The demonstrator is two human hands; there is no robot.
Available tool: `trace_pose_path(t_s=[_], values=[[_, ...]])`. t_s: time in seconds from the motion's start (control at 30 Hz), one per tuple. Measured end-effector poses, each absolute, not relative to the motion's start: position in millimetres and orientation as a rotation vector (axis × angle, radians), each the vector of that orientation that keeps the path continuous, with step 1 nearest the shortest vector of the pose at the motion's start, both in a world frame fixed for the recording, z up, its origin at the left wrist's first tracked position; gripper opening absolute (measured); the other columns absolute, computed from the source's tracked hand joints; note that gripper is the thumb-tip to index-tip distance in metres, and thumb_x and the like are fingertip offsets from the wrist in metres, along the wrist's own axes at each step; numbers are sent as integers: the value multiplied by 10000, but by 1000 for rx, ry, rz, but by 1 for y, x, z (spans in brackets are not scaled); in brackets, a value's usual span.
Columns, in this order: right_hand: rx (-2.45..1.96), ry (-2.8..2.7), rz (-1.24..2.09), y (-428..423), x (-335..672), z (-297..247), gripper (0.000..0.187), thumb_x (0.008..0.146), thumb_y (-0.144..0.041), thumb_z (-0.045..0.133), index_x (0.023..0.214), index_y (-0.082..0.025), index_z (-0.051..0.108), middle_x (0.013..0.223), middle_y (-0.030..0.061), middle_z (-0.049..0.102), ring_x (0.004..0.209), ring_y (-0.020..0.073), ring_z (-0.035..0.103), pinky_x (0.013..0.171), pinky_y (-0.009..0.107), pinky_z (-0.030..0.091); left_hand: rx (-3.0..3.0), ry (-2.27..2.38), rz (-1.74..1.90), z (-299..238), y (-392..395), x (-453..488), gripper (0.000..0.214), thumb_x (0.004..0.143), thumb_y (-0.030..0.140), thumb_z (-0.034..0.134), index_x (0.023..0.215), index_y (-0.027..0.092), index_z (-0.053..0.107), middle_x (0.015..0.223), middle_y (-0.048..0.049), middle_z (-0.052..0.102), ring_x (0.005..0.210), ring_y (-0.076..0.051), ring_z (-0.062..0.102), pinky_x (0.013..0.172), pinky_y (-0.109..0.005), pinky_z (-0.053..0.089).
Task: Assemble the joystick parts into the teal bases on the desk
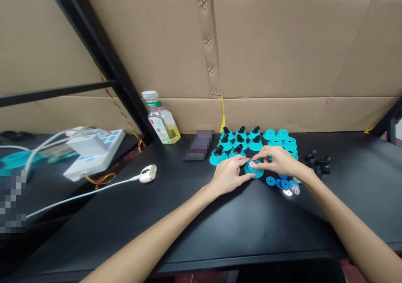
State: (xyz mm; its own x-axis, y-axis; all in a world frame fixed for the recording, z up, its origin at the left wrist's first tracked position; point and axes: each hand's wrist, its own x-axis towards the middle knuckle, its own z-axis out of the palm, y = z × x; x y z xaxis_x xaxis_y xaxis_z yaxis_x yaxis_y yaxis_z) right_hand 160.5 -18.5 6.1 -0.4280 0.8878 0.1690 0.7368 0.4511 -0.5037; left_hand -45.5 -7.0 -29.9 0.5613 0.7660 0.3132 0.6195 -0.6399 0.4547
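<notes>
Both my hands meet over a teal plastic disc (253, 170) near the table's middle, and a small silver metal piece (252, 164) sits on top of it. My left hand (229, 175) grips the disc's left side. My right hand (276, 160) reaches in from the right, its fingertips on the silver piece. Behind them stand rows of teal discs with black knobs (238, 142), and further teal discs without knobs (279, 140) lie to their right. Flat blue rings (278, 182), silver discs (294, 188) and a heap of small black parts (318, 164) lie right of my right hand.
A black table (251, 232) carries a plastic bottle of yellow liquid (161, 119) and a phone (199, 145). A white power strip (94, 155) with a charger and a corded white device (148, 173) lie left. A cardboard wall (282, 52) stands behind, beside a black metal frame (119, 78).
</notes>
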Motion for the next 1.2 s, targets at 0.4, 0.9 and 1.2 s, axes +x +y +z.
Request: trace_pose_path(t_s=[0.4,0.9,1.2], values=[[-1322,-2155,607,-16,166,5,208,848,-314,581,943,-218,739,850,39,710,660,137,597,613,268,424,2323,1272,715,-33,-6,-39,630,706,550,712,1259,265,611,528,52,574,519,-131,526,500,-218,291],[-1396,-1504,1028,-17,150,7,302,877,-380,521,1081,-177,613,771,53,643,450,127,580,342,237,396,2348,1093,1285,-33,-17,-42,455,746,309,745,1179,198,659,842,-21,747,484,-84,569,572,-223,479],[-1211,-1184,1356,-20,137,6,287,775,-347,677,1000,-176,629,425,-94,357,330,41,309,337,178,158,2353,1041,1387,-31,-16,-44,448,764,310,729,1188,187,649,983,-45,742,499,-76,586,601,-223,518]])
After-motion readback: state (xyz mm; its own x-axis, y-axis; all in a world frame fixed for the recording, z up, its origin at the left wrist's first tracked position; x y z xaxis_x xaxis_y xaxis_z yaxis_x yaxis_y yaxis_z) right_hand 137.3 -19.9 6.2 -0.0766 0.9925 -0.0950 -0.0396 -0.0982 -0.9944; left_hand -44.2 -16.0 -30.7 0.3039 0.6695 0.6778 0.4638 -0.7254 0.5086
